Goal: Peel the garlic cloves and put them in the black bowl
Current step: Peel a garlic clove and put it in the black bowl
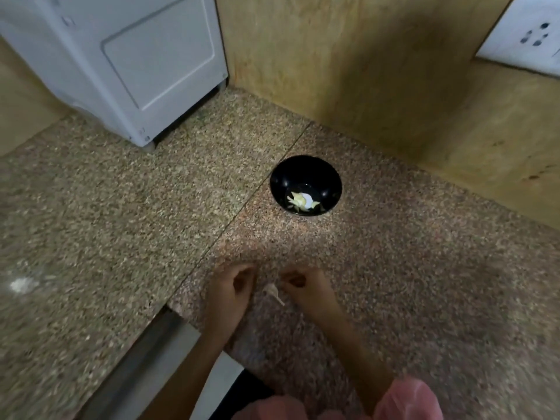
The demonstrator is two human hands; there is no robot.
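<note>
A black bowl stands on the speckled stone counter and holds several pale peeled garlic pieces. Nearer to me, one garlic clove with a thin papery tail lies on the counter between my hands. My left hand is just left of the clove, its fingers curled in, and nothing shows in it. My right hand is just right of the clove, fingers also curled, fingertips close to it. The blur hides whether either hand touches the clove.
A white appliance stands at the back left. A wooden wall panel rises right behind the bowl, with a white socket plate at the upper right. A metal-edged gap cuts into the counter at the lower left.
</note>
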